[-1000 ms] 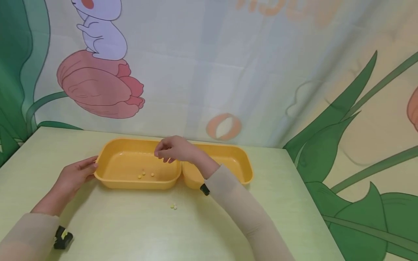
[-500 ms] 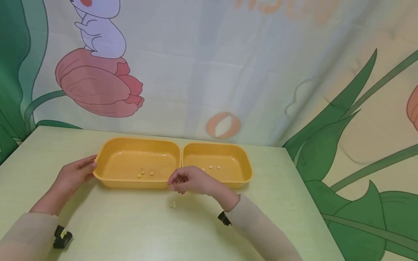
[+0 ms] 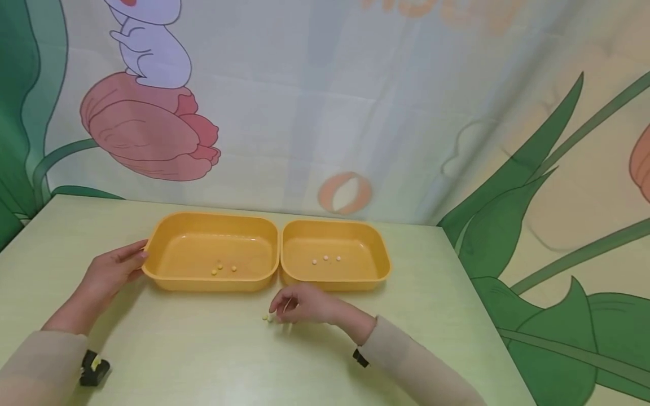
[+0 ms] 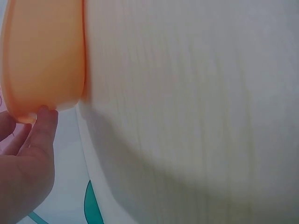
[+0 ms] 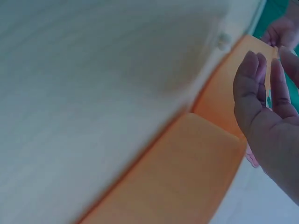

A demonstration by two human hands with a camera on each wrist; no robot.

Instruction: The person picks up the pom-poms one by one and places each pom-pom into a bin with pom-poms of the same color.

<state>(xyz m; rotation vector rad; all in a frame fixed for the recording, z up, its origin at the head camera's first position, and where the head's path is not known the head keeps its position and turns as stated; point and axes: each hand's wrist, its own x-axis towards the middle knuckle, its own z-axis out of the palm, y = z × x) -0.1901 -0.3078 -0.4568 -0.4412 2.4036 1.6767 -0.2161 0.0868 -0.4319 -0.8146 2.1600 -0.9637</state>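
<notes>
In the head view my left hand (image 3: 109,276) grips the left end of the larger yellow tray (image 3: 213,285), thumb by the rim. The left wrist view also has these fingers (image 4: 44,130) against the tray's end wall. My right hand (image 3: 307,304) hovers low in front of the trays, fingertips bent beside a few tiny yellow and white beads (image 3: 264,318) on the table. Nothing shows between its fingers; the right wrist view has them loosely curved and apart. Several yellow beads (image 3: 220,267) lie inside the larger tray. Whitish beads (image 3: 326,258) lie in the smaller yellow tray (image 3: 335,286).
Both trays stand side by side near the back of the pale table (image 3: 203,355). Behind them hangs a printed curtain (image 3: 264,113) with a rabbit and flowers. A black strap piece (image 3: 93,369) shows at the left sleeve, another (image 3: 360,357) at the right.
My right hand has come from above the larger tray, over its front rim, down to the beads on the table. My left hand keeps its place on the tray.
</notes>
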